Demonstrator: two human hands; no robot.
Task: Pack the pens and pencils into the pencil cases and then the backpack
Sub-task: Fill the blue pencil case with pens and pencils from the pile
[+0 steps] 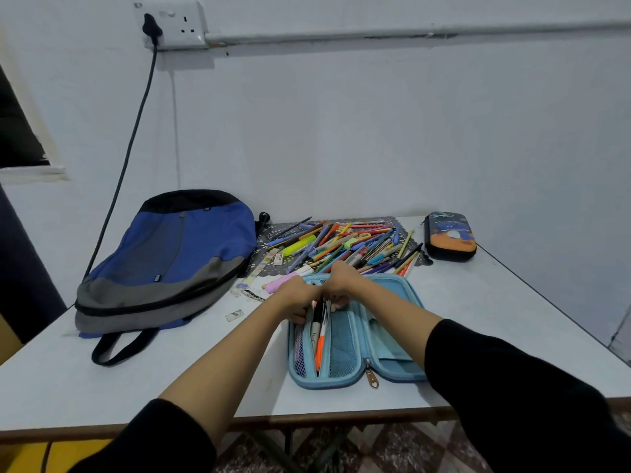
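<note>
Head view, only one: both arms reach fwd over the white counter point(153, 377) to a light-blue pencil case point(397, 367) lying unzipped and flat, w/ both halves up so the inside is easy to load. Left hand point(297, 298) is curled over the far ends of a pen bundle point(319, 336) in the case's left half. Right hand point(341, 281) has its fingers bent in, pinching at the same pen tops from the other side. Which pen each finger touches is hidden by the knuckles. Prob. they're squaring the pens up so they sit straight beside the mesh pocket point(341, 343). The bundle is slim plastic barrels, incl. one black and one orange-and-white, tips pointing toward the person. Case looks semi-rigid w/ a padded rim, fabric lining and a metal zip pull point(373, 378) hanging off the near edge. Just behind the hands is the loose pile of pens and pencils point(351, 245), many colours, crisscrossed on a dark lacy mat point(266, 238), so most are not yet packed. Far right sits a second case point(450, 237), a dark hard shell w/ orange print, zipped. On the left the backpack point(170, 254) lies flat, soft blue, grey and black cloth, zip seemingly closed, strap loop toward the near edge, waiting for the cases.
</note>
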